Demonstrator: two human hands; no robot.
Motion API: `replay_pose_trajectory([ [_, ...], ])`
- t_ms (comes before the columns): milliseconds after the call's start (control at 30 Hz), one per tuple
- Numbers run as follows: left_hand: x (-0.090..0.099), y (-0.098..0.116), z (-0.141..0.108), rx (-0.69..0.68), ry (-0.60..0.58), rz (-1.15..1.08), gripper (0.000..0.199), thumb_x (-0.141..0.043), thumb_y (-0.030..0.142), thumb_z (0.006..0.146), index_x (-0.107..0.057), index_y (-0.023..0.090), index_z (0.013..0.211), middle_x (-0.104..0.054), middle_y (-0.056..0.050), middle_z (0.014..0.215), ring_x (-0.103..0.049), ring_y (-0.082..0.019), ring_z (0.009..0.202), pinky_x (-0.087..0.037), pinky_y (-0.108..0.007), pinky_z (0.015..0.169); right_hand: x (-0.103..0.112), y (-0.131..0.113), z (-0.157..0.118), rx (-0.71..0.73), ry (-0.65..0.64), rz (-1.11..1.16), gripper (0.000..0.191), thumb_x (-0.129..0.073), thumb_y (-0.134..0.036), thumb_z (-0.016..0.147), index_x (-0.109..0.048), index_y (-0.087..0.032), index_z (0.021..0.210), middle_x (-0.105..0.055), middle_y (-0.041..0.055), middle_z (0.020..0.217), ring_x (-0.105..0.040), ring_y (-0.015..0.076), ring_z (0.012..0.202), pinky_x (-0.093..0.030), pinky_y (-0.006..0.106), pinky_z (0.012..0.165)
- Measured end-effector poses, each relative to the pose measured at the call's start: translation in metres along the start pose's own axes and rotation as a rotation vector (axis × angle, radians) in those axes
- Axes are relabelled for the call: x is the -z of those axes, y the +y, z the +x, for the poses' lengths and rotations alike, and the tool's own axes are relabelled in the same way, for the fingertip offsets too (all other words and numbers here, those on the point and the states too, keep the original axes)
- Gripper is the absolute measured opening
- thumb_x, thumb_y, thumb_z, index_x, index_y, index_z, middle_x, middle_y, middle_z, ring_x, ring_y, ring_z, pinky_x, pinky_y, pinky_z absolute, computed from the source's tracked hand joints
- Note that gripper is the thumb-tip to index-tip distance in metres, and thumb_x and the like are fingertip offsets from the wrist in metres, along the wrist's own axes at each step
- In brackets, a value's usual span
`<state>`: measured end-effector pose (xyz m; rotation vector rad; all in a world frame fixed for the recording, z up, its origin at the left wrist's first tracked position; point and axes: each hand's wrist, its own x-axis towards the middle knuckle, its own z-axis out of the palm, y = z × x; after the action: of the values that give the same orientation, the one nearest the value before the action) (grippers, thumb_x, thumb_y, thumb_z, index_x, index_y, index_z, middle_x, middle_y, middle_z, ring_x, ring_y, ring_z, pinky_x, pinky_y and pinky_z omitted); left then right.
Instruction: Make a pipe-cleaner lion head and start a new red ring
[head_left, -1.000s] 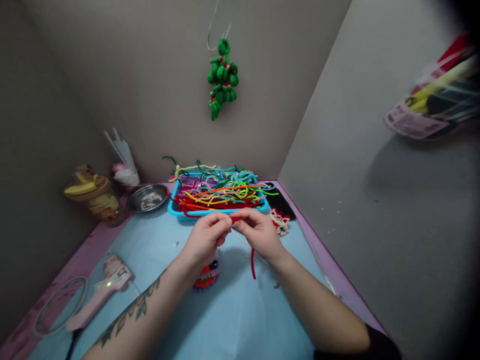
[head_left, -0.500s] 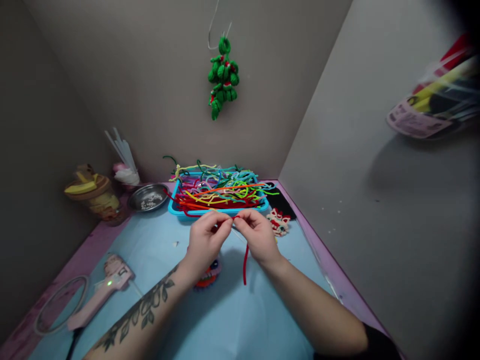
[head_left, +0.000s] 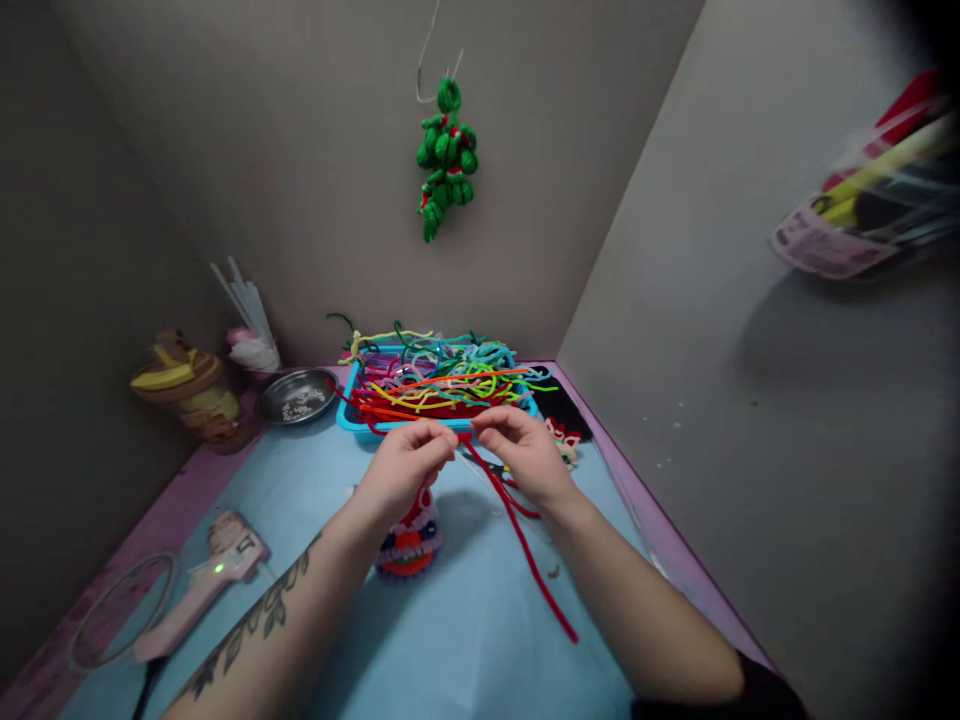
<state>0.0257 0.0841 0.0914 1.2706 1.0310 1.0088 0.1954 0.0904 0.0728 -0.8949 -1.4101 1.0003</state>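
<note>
My left hand pinches the end of a red pipe cleaner just in front of the blue tray. From those fingertips the red strip runs down and right over the light blue mat. My right hand is beside it, thumb and index finger a little apart, with nothing visible between them. Under my left wrist sits a colourful fuzzy figure in red, orange and purple, partly hidden. Scissors lie behind the red strip, partly covered by my right hand.
A blue tray holds many coloured pipe cleaners. A metal bowl of small white pieces stands left of it. A pink glue gun lies at left; a black phone and cream-red figure are at right.
My right hand has come away from the left fingertips and its fingers have parted. The red strip now hangs long towards the lower right. More of the fuzzy figure and the scissors show.
</note>
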Motion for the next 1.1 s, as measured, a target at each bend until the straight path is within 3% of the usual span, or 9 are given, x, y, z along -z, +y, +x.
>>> replay_pose_trajectory([
  [100, 0.0, 0.001, 0.001, 0.118, -0.121, -0.173, 0.022, -0.065, 0.034, 0.068, -0.055, 0.015, 0.066, -0.045, 0.005, 0.055, -0.029, -0.003, 0.042, -0.017, -0.017, 0.037, 0.004, -0.005, 0.0, 0.207, -0.07, -0.166, 0.014, -0.068, -0.031, 0.077, -0.07, -0.022, 0.088, -0.065, 0.0045, 0.09, -0.06, 0.0173, 0.086, -0.049, 0.03, 0.074],
  [200, -0.002, 0.002, 0.0, 0.188, -0.159, -0.238, 0.023, -0.067, 0.033, 0.065, -0.053, 0.014, 0.064, -0.044, 0.005, 0.054, -0.029, -0.003, 0.042, -0.016, -0.016, 0.037, 0.005, -0.009, -0.001, 0.335, -0.13, -0.251, 0.009, -0.065, -0.026, 0.081, -0.071, -0.023, 0.086, -0.065, 0.0044, 0.085, -0.06, 0.0171, 0.083, -0.048, 0.032, 0.077],
  [400, -0.004, -0.004, 0.0, 0.162, -0.164, -0.213, 0.022, -0.066, 0.033, 0.068, -0.055, 0.014, 0.065, -0.041, 0.006, 0.051, -0.027, -0.003, 0.042, -0.016, -0.017, 0.038, 0.006, -0.008, 0.0, 0.454, -0.145, -0.295, 0.006, -0.066, -0.023, 0.081, -0.07, -0.023, 0.083, -0.067, 0.0036, 0.076, -0.059, 0.0171, 0.076, -0.048, 0.035, 0.075],
  [500, -0.005, -0.007, 0.001, 0.023, -0.119, -0.112, 0.023, -0.065, 0.035, 0.071, -0.057, 0.014, 0.064, -0.039, 0.007, 0.048, -0.028, -0.004, 0.043, -0.02, -0.018, 0.041, 0.007, -0.008, 0.0, 0.451, -0.134, -0.296, 0.004, -0.067, -0.021, 0.079, -0.07, -0.022, 0.082, -0.066, 0.0035, 0.076, -0.059, 0.0166, 0.076, -0.048, 0.034, 0.074],
  [833, -0.013, -0.008, -0.007, -0.318, 0.127, 0.212, 0.014, -0.065, 0.031, 0.073, -0.068, 0.017, 0.074, -0.064, -0.002, 0.069, -0.051, -0.01, 0.057, -0.039, -0.02, 0.05, 0.003, -0.006, -0.005, 0.353, -0.017, -0.219, 0.003, -0.066, -0.022, 0.078, -0.066, -0.021, 0.075, -0.062, 0.0021, 0.073, -0.056, 0.0147, 0.07, -0.045, 0.029, 0.064],
  [1100, -0.014, -0.002, -0.009, -0.344, 0.076, 0.274, 0.013, -0.06, 0.025, 0.076, -0.068, 0.015, 0.079, -0.066, -0.001, 0.068, -0.055, -0.01, 0.054, -0.043, -0.019, 0.047, -0.002, -0.007, -0.007, 0.291, 0.011, -0.177, 0.007, -0.062, -0.023, 0.079, -0.06, -0.02, 0.073, -0.058, 0.0009, 0.072, -0.052, 0.0142, 0.069, -0.042, 0.027, 0.063],
])
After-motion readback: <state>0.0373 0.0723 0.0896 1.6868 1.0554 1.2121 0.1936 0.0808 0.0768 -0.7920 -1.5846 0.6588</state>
